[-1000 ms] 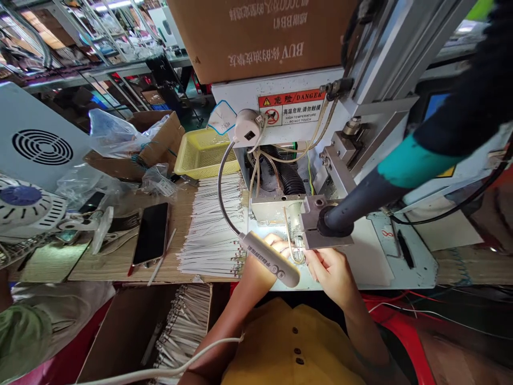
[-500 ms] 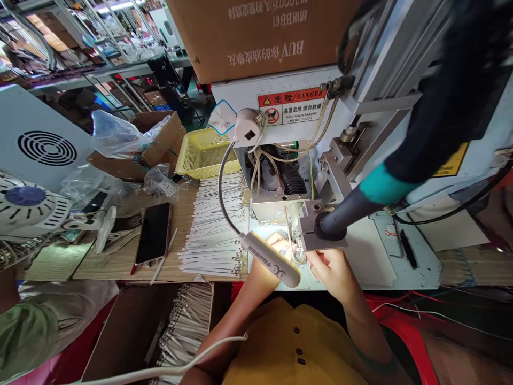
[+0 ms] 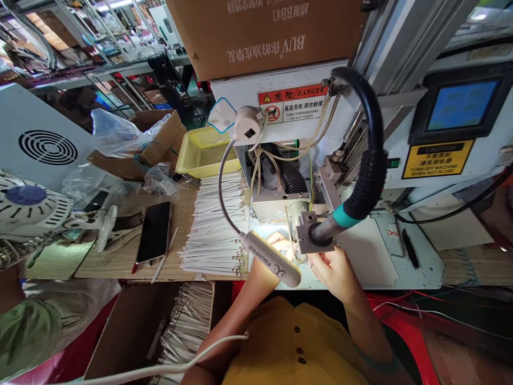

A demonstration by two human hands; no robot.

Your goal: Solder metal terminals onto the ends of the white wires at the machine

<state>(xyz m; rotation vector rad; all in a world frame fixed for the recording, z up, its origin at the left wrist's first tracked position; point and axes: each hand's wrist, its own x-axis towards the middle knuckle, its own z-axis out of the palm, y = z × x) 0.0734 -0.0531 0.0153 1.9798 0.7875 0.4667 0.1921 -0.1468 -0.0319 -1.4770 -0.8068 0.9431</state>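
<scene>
My left hand (image 3: 280,245) and my right hand (image 3: 333,270) meet under the soldering machine's head (image 3: 308,233), on its lit white base (image 3: 360,256). Both pinch a thin looped wire piece (image 3: 295,251) below the grey block that carries a soldering iron with a teal collar (image 3: 340,216). A gooseneck lamp head (image 3: 274,259) lies across my left wrist and hides part of that hand. A fan of white cables (image 3: 212,230) lies on the wooden bench just left of my left hand.
A yellow basket (image 3: 202,152), a phone (image 3: 153,232), plastic bags and a white fan (image 3: 28,203) sit to the left. An open carton of white cables (image 3: 184,326) is below the bench. The machine bears a danger label (image 3: 294,104) and a screen (image 3: 460,104). Another person's sleeve (image 3: 24,331) shows at lower left.
The dark hose and iron that filled the right foreground now appear farther back and smaller, uncovering the machine's screen. My hands stay pinched at the same spot.
</scene>
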